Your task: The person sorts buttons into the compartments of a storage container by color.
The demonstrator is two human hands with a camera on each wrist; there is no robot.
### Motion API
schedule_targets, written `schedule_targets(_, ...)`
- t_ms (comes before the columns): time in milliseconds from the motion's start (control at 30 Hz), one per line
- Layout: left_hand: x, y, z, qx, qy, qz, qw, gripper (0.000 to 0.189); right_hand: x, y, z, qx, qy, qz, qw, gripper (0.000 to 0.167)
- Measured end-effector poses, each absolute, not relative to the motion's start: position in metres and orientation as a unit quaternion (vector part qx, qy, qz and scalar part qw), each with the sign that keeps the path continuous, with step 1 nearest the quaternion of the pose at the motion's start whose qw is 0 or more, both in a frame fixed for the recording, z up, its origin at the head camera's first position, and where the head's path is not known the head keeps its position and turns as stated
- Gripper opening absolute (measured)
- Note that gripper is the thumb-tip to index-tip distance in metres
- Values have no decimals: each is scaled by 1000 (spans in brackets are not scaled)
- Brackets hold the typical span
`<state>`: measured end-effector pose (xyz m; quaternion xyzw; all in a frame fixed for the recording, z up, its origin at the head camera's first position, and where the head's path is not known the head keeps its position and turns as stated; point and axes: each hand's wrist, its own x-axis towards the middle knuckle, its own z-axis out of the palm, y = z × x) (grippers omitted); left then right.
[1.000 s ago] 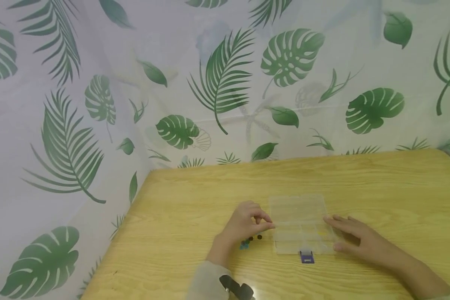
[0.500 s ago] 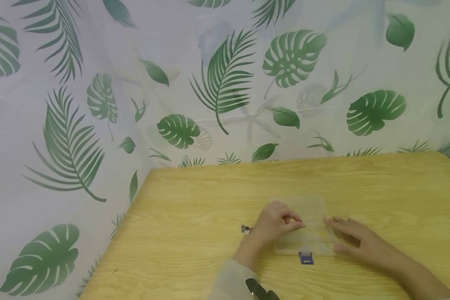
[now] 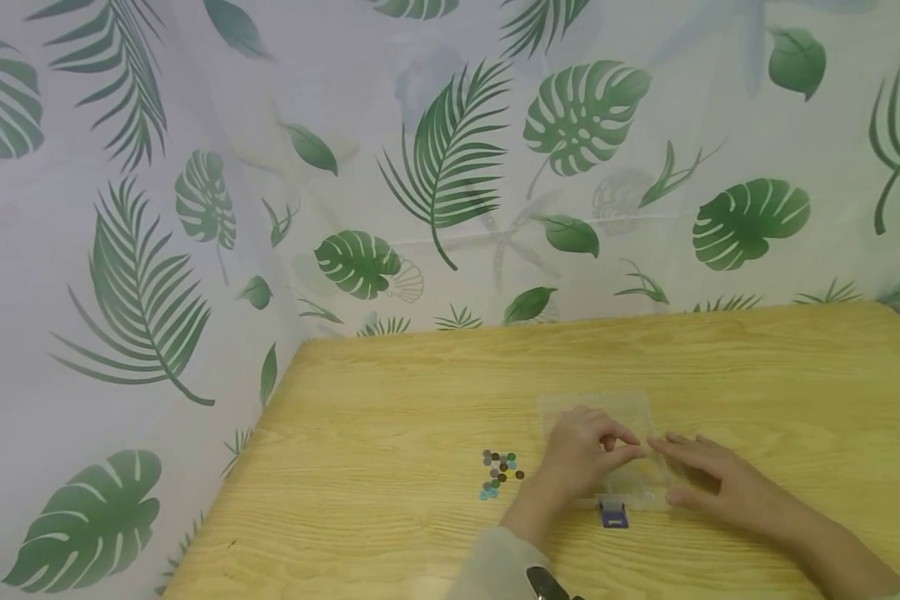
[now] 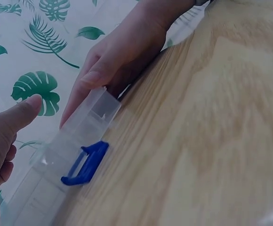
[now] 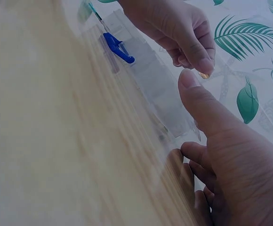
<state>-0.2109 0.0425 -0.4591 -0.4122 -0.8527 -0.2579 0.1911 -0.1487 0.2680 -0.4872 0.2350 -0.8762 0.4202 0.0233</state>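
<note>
My left hand (image 3: 587,454) is over the clear plastic compartment box (image 3: 648,498), thumb and forefinger pinching a small yellow-orange disc (image 5: 204,75). Much of the box is hidden behind that hand in the head view. Its lid (image 3: 615,403) lies folded back, away from me, and a blue latch (image 3: 613,514) hangs at the front. A faint yellow spot shows inside, toward the right end. At that end my right hand (image 3: 723,486) rests with fingers extended, fingertips right at the box's side.
Several small round discs (image 3: 502,467) in brown, grey, green, blue and yellow lie loosely grouped on the wooden table (image 3: 390,517), left of the box. A leaf-printed cloth (image 3: 450,167) hangs behind the table and along its left side.
My left hand has travelled right, from beside the discs to above the box's right part, uncovering the discs. The right hand and the box have stayed in place.
</note>
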Motion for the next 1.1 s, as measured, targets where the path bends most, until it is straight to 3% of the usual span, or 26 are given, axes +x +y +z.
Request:
schedule_targets(333, -210, 49, -460, -408, -858, -243, 196, 17, -148, 266, -486, 249, -888, 381, 59, 61)
schedule_targets(600, -209, 47, -459, -415, -851, -244, 209, 18, -149, 267, -485, 241, -883, 400, 41, 61)
schedule_targets(833, -210, 33, -461, -421, -850, -270, 165, 19, -149, 265, -485, 245, -875, 416, 33, 60)
schedule_targets(1100, -212, 10, -460, -458, -805, -319, 199, 16, -149, 266, -486, 238, -882, 405, 33, 61)
